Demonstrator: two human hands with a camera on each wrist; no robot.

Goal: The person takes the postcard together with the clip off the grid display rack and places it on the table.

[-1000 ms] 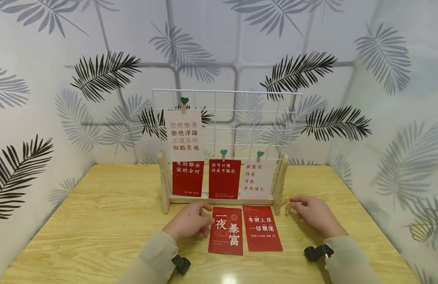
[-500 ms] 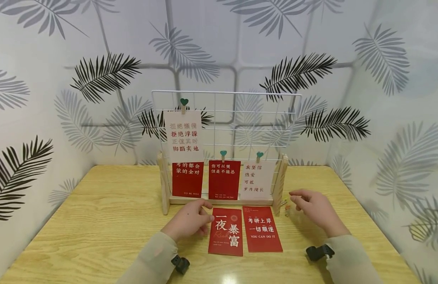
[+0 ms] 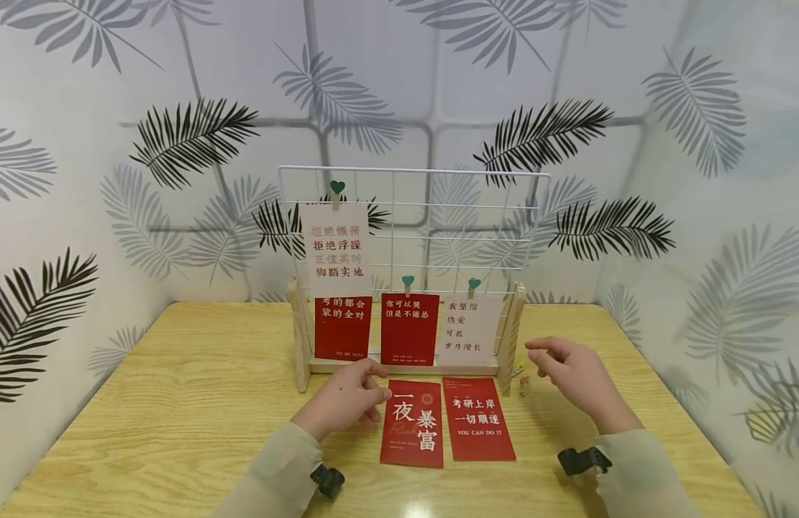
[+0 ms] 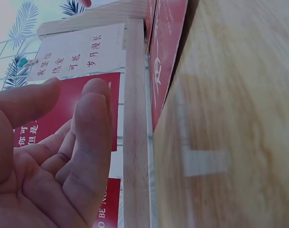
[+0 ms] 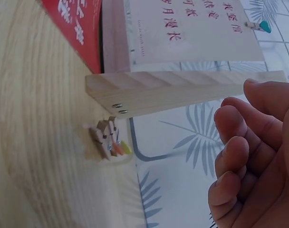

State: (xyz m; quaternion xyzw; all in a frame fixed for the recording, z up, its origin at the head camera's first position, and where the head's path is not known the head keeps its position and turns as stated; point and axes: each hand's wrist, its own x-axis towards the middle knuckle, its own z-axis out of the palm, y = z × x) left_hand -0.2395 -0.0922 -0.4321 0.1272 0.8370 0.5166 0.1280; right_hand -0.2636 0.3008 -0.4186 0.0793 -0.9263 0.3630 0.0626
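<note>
My left hand hovers at the left edge of a red card lying on the table, its fingers relaxed around nothing. The left wrist view shows the same bent fingers with a gap to the thumb. Beside that card lies a second red card with white lettering. My right hand is raised near the rack's right foot, fingers loosely curled and holding nothing. Just below and left of it, several small wooden clothespins lie in a heap, with orange and yellow-green bits showing.
A white wire grid rack on wooden feet stands behind the cards. Teal heart clothespins hold a white card, a red card and another white card. Another red card hangs partly behind the tall one.
My right hand has lifted up and away from the clothespin heap, which now shows more fully. The left hand has barely shifted. Cards and rack stay where they were.
</note>
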